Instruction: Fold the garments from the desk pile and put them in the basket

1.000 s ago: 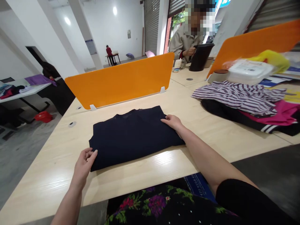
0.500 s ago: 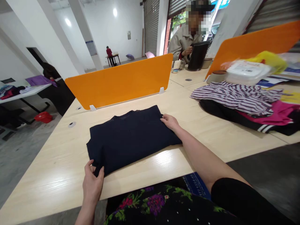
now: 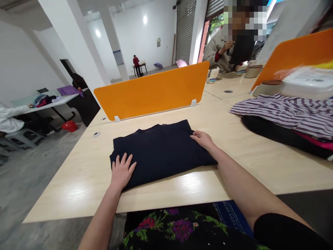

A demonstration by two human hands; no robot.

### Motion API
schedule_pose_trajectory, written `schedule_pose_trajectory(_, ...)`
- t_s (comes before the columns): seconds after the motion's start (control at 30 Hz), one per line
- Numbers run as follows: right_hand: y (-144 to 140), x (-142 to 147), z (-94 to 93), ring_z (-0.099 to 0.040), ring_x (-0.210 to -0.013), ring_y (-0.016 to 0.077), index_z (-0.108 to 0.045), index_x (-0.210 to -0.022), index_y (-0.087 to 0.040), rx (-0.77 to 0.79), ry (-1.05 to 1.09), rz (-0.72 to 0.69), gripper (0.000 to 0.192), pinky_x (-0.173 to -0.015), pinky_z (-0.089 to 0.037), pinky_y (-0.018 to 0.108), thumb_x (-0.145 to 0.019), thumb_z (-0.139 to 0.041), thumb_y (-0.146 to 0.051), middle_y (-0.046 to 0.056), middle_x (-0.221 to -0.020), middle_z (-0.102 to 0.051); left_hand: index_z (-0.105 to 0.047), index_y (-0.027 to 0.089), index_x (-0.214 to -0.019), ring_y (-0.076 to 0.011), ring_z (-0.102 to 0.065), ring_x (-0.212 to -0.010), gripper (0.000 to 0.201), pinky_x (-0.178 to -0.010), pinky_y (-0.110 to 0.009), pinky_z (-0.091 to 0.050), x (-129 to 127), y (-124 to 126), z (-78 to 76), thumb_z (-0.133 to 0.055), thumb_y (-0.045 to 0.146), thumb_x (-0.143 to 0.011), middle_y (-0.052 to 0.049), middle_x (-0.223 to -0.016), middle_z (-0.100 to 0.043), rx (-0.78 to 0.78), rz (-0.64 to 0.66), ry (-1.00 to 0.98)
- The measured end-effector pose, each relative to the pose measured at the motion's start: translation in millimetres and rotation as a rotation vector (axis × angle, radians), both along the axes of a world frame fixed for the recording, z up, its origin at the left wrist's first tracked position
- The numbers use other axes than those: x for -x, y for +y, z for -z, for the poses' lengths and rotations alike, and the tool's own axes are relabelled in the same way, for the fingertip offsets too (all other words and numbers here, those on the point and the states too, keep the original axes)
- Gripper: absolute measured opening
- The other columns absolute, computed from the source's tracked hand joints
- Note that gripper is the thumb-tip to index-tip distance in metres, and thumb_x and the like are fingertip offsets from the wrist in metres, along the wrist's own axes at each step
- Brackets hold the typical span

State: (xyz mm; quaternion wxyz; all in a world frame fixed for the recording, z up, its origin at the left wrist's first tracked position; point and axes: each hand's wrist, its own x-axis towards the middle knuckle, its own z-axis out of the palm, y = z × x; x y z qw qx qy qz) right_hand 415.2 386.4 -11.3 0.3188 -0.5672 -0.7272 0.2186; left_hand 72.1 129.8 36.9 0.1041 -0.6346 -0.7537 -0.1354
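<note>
A dark navy shirt [image 3: 161, 151] lies folded into a flat, wide bundle on the light wooden table, its neckline toward the divider. My left hand [image 3: 122, 172] rests flat on the shirt's near left part, fingers spread. At the right edge, my right hand [image 3: 204, 139] has its fingers curled together on the fabric, pinching that side. The underside of the folds is hidden.
An orange divider [image 3: 153, 95] stands along the table's far side. To the right are a striped garment [image 3: 283, 113] on dark and pink clothes, and a clear plastic container [image 3: 307, 83]. Across the table a person [image 3: 217, 48] holds a black object.
My left hand has let go of the shirt's near left corner and now lies spread on top of it. The corner is flatter. The camera view has shifted left.
</note>
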Motion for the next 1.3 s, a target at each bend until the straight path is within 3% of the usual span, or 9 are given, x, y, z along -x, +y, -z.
schedule_pose_trajectory(0.1,0,-2,-3.6,-0.052,-0.059,0.0154,-0.051,-0.064,-0.021,0.024,-0.002,-0.027,0.017,-0.056,-0.035,0.025,-0.073,-0.055,-0.035,-0.003,-0.057,-0.054,-0.048,0.026,-0.137,-0.0411,-0.029,-0.135,0.052,-0.104,-0.061,-0.029,16,0,16.9,-0.045,0.044,-0.089,-0.010,-0.147,-0.040,0.098,-0.089,0.003)
schedule_pose_trajectory(0.2,-11,-6,-23.0,-0.058,-0.065,0.0187,-0.060,-0.074,-0.019,0.033,-0.026,0.022,0.018,-0.061,-0.041,0.028,-0.077,-0.056,-0.037,0.001,-0.065,-0.062,-0.050,0.023,-0.136,-0.0396,-0.030,-0.136,0.051,-0.105,-0.062,-0.028,15,-6,9.7,-0.042,0.044,-0.090,-0.013,-0.148,-0.039,0.052,-0.120,0.045)
schedule_pose_trajectory(0.33,-50,0,-48.4,-0.054,-0.113,0.0292,-0.061,-0.118,-0.021,-0.312,-0.118,-0.014,0.043,-0.095,-0.038,0.045,-0.087,-0.049,-0.048,0.011,-0.119,-0.063,-0.049,0.019,-0.136,-0.0366,-0.021,-0.140,0.052,-0.109,-0.061,-0.020,-1,-10,-3.3,-0.039,0.045,-0.092,-0.014,-0.150,-0.034,-0.077,-0.047,0.112)
schedule_pose_trajectory(0.53,-96,32,-18.8,-0.034,-0.135,0.0315,-0.056,-0.129,-0.032,-0.204,-0.413,-0.376,0.045,-0.110,-0.014,0.059,-0.089,-0.047,-0.050,0.005,-0.141,-0.049,-0.050,0.026,-0.136,-0.0372,-0.031,-0.136,0.049,-0.107,-0.061,-0.024,2,-10,18.4,-0.041,0.041,-0.090,-0.008,-0.145,-0.044,0.070,0.002,0.041)
schedule_pose_trajectory(0.7,-83,17,-13.4,-0.031,-0.137,0.0304,-0.055,-0.130,-0.026,-0.254,-0.227,-0.232,0.047,-0.112,-0.018,0.055,-0.088,-0.050,-0.046,0.007,-0.145,-0.043,-0.052,0.027,-0.134,-0.0371,-0.030,-0.136,0.050,-0.108,-0.060,-0.021,9,-10,24.0,-0.040,0.043,-0.089,-0.009,-0.144,-0.046,0.023,0.024,-0.014)
schedule_pose_trajectory(0.87,-66,-3,-32.7,-0.057,-0.114,0.0297,-0.057,-0.123,-0.013,0.133,0.410,0.179,0.053,-0.097,-0.045,0.044,-0.077,-0.064,-0.039,0.015,-0.122,-0.062,-0.053,0.026,-0.133,-0.0364,-0.031,-0.135,0.049,-0.108,-0.059,-0.021,13,-2,27.8,-0.039,0.042,-0.089,-0.009,-0.143,-0.047,0.018,0.020,-0.012)
schedule_pose_trajectory(1.0,-86,-5,-40.6,-0.068,-0.085,0.0242,-0.068,-0.092,-0.012,0.637,0.774,-0.047,0.031,-0.077,-0.056,0.033,-0.066,-0.074,-0.028,0.013,-0.091,-0.072,-0.050,0.029,-0.135,-0.0308,-0.030,-0.137,0.048,-0.111,-0.055,-0.020,44,18,23.1,-0.038,0.040,-0.090,-0.005,-0.145,-0.044,0.092,0.123,0.011)
schedule_pose_trajectory(1.13,-123,-5,-40.8,-0.068,-0.073,0.0199,-0.067,-0.085,-0.015,0.776,0.837,-0.157,0.021,-0.063,-0.056,0.027,-0.064,-0.072,-0.015,0.008,-0.082,-0.073,-0.053,0.028,-0.131,-0.0312,-0.029,-0.138,0.046,-0.109,-0.058,-0.021,69,45,-4.4,-0.036,0.040,-0.091,-0.006,-0.145,-0.045,0.201,0.166,0.040)
schedule_pose_trajectory(1.3,-143,-5,-38.0,-0.069,-0.078,0.0202,-0.066,-0.094,-0.019,0.806,0.904,-0.166,0.025,-0.060,-0.057,0.027,-0.073,-0.073,-0.028,0.008,-0.090,-0.073,-0.048,0.025,-0.136,-0.0291,-0.024,-0.140,0.048,-0.112,-0.054,-0.019,13,86,-20.3,-0.034,0.042,-0.093,-0.009,-0.148,-0.040,-0.020,0.250,0.039)
